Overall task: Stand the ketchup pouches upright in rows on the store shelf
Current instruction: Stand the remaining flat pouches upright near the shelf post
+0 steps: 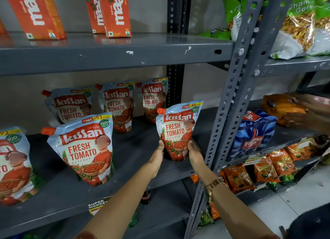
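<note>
A Kissan ketchup pouch (177, 129) stands upright on the grey middle shelf (135, 154), near the slotted post. My left hand (159, 153) grips its lower left edge and my right hand (193, 152) its lower right edge. Three pouches stand in a back row: one at the left (70, 104), one in the middle (117, 104) and one at the right (152, 97). In the front row a pouch (84, 147) stands left of my hands. Another pouch (13, 163) is cut off by the left border.
Orange Maaza cartons (114, 11) stand on the shelf above. A slotted grey upright (230, 103) bounds the bay on the right. Beyond it are green snack bags (303, 20), a blue pack (253, 133) and orange packets (266, 169). Another person's arm (314, 113) reaches in at right.
</note>
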`<control>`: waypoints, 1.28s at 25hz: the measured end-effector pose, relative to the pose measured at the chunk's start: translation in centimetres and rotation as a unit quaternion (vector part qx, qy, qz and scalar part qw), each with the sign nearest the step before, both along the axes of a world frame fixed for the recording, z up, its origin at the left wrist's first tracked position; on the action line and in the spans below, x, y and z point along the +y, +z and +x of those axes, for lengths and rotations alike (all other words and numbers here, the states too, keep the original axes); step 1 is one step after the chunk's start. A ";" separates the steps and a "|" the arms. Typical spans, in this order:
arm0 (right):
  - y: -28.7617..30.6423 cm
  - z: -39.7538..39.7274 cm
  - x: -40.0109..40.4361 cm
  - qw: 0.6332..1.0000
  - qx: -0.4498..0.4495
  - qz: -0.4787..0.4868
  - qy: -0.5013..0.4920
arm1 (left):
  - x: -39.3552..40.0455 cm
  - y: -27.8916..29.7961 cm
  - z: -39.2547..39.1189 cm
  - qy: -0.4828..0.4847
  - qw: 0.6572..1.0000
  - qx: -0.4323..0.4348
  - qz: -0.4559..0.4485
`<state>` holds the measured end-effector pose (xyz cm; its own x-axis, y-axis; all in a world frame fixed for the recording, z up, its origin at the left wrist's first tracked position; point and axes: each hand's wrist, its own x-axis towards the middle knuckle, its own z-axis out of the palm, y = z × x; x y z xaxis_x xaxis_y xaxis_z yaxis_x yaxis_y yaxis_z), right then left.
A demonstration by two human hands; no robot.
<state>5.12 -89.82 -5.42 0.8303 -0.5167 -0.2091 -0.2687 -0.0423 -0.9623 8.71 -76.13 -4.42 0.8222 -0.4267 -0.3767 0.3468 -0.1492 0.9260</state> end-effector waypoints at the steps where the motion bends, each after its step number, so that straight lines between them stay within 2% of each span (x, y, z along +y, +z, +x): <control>1: 0.1 -0.3 0.2 1.000 0.001 -0.011 0.015 | 0.3 -0.1 -0.3 0.005 1.000 0.000 -0.005; 6: -0.1 -1.6 1.7 0.999 -0.009 -0.010 0.035 | 2.2 -0.1 -1.6 0.019 1.000 0.017 -0.014; 10: -0.1 -2.5 3.1 0.998 -0.064 -0.011 0.016 | 3.5 1.0 -2.5 0.021 0.998 0.051 -0.021; 12: -0.8 -3.3 4.2 0.989 -0.105 -0.093 -0.054 | 4.1 1.4 -3.0 0.063 0.996 0.057 -0.020; 13: -1.3 -3.8 4.9 0.975 -0.136 -0.149 -0.099 | 4.5 1.4 -3.3 0.124 0.991 0.036 -0.016; 14: -1.6 -4.3 6.0 0.959 -0.176 -0.188 -0.121 | 5.3 1.4 -3.6 0.217 0.976 -0.006 -0.014; 15: -1.8 -4.6 7.1 0.948 -0.213 -0.207 -0.114 | 6.2 1.5 -4.0 0.320 0.946 -0.056 -0.022; 17: -2.1 -4.8 9.4 0.938 -0.265 -0.215 -0.066 | 8.2 1.9 -4.6 0.440 0.887 -0.134 -0.038; 20: -2.2 -4.1 12.7 0.944 -0.281 -0.172 -0.008 | 11.2 1.8 -5.4 0.501 0.846 -0.184 -0.015; 25: -2.2 -2.1 17.4 0.971 -0.211 -0.096 0.060 | 17.0 0.7 -5.0 0.573 0.798 -0.184 0.028; 28: -2.1 -1.2 19.4 0.972 -0.203 -0.088 0.085 | 20.6 0.0 -3.9 0.577 0.801 -0.161 0.018; 32: -2.0 0.0 21.4 0.973 -0.166 -0.092 0.133 | 23.3 -0.9 -3.1 0.473 0.876 -0.096 -0.015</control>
<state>5.13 -68.43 -7.46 0.9461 -0.2768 0.1682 0.0992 -0.2467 -0.9640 5.66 -52.78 -5.30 0.8608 0.4713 -0.1921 0.1387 0.1459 0.9795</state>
